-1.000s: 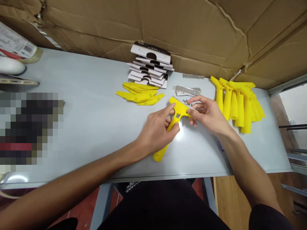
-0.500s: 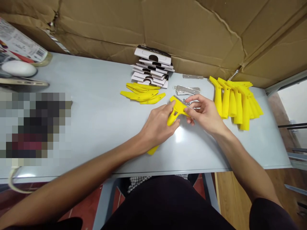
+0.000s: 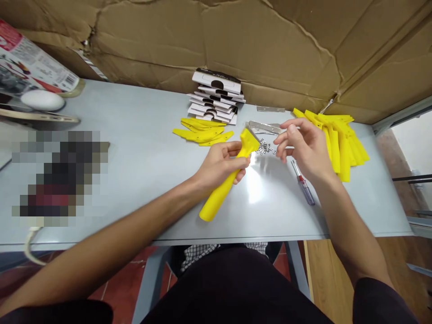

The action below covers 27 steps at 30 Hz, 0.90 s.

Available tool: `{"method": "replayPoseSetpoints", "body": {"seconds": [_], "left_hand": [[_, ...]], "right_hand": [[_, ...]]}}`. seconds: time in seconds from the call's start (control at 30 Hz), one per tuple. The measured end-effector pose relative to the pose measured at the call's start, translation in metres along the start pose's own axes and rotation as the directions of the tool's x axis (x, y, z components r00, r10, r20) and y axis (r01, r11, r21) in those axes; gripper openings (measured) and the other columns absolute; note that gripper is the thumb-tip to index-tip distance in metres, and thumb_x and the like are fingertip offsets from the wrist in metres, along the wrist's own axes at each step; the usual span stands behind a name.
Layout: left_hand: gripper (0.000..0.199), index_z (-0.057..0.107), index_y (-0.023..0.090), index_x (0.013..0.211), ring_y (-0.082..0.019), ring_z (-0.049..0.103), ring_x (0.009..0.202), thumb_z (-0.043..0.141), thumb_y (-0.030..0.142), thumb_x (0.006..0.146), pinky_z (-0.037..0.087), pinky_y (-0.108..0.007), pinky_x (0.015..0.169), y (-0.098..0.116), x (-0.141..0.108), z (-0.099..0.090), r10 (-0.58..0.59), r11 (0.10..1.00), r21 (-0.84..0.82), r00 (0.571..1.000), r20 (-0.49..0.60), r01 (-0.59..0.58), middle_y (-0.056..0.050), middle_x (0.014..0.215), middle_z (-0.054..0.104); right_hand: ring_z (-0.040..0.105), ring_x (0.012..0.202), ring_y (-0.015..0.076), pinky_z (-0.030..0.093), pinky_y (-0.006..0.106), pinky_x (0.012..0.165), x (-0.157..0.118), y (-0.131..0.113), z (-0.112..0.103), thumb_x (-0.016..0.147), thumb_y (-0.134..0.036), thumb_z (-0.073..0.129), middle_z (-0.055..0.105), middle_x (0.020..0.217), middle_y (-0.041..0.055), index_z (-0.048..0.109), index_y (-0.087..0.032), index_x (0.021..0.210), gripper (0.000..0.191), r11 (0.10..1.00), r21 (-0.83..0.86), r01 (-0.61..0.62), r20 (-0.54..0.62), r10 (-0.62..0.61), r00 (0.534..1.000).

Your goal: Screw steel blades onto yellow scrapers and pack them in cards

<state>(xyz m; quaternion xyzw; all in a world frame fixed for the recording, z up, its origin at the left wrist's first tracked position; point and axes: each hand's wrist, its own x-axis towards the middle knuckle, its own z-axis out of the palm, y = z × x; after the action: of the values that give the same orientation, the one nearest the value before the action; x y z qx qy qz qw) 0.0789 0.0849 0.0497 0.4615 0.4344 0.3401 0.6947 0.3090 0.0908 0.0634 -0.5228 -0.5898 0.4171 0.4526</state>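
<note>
Yellow scraper (image 3: pixel 221 198), gripped over the bench (image 3: pixel 135 180) by the left hand (image 3: pixel 218 163), carries a blade (image 3: pixel 253 133), fastening unverified; right hand (image 3: pixel 308 150), fingers parted, hovers beside loose screws (image 3: pixel 264 147); further handles (image 3: pixel 344 150) lie without visible blades.

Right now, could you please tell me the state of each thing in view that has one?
Yellow scraper: held, slanting
Left hand: closed around the scraper
Right hand: loosely open, nothing visibly held
Screwdriver: lying loose
Small fasteners: loosely piled
Metal strips: mostly overlapping, one apart
Yellow curved pieces: piled
Folded cards: stacked
Yellow handles: overlapping
</note>
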Motion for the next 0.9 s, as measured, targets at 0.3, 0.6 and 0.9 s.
{"method": "replayPoseSetpoints", "body": {"seconds": [0.3, 0.6, 0.9], "left_hand": [[0.028, 0.06, 0.021, 0.077, -0.006, 0.038, 0.035, 0.086, 0.029, 0.072, 0.027, -0.021, 0.037, -0.015, 0.01, -0.007, -0.075, 0.955, -0.272, 0.983, 0.169, 0.12, 0.007, 0.044, 0.049], [0.029, 0.058, 0.021, 0.072, -0.006, 0.034, 0.032, 0.084, 0.03, 0.077, 0.026, -0.02, 0.035, -0.027, 0.008, -0.016, -0.071, 0.945, -0.289, 0.961, 0.267, 0.15, 0.006, 0.04, 0.047], [0.023, 0.062, 0.019, 0.072, -0.006, 0.034, 0.03, 0.083, 0.027, 0.077, 0.027, -0.019, 0.033, -0.026, 0.006, -0.017, -0.082, 0.922, -0.341, 0.953, 0.291, 0.184, 0.006, 0.04, 0.048]], "right_hand": [[0.07, 0.082, 0.0243, 0.055, 0.044, 0.083, 0.013, 0.02, -0.031, 0.094, -0.015, 0.066, 0.08, 0.097, 0.0099, 0.084, -0.02, 0.1, 0.02, 0.668, -0.688, 0.283, 0.238, -0.161, 0.958], [0.069, 0.079, 0.0213, 0.053, 0.039, 0.076, 0.015, 0.027, -0.04, 0.092, -0.014, 0.07, 0.08, 0.096, 0.0081, 0.087, -0.02, 0.096, 0.019, 0.674, -0.693, 0.256, 0.333, -0.016, 0.943], [0.066, 0.075, 0.0199, 0.051, 0.038, 0.075, 0.016, 0.029, -0.034, 0.094, -0.012, 0.066, 0.078, 0.091, 0.0083, 0.085, -0.018, 0.091, 0.02, 0.646, -0.703, 0.298, 0.35, -0.05, 0.935]]}}
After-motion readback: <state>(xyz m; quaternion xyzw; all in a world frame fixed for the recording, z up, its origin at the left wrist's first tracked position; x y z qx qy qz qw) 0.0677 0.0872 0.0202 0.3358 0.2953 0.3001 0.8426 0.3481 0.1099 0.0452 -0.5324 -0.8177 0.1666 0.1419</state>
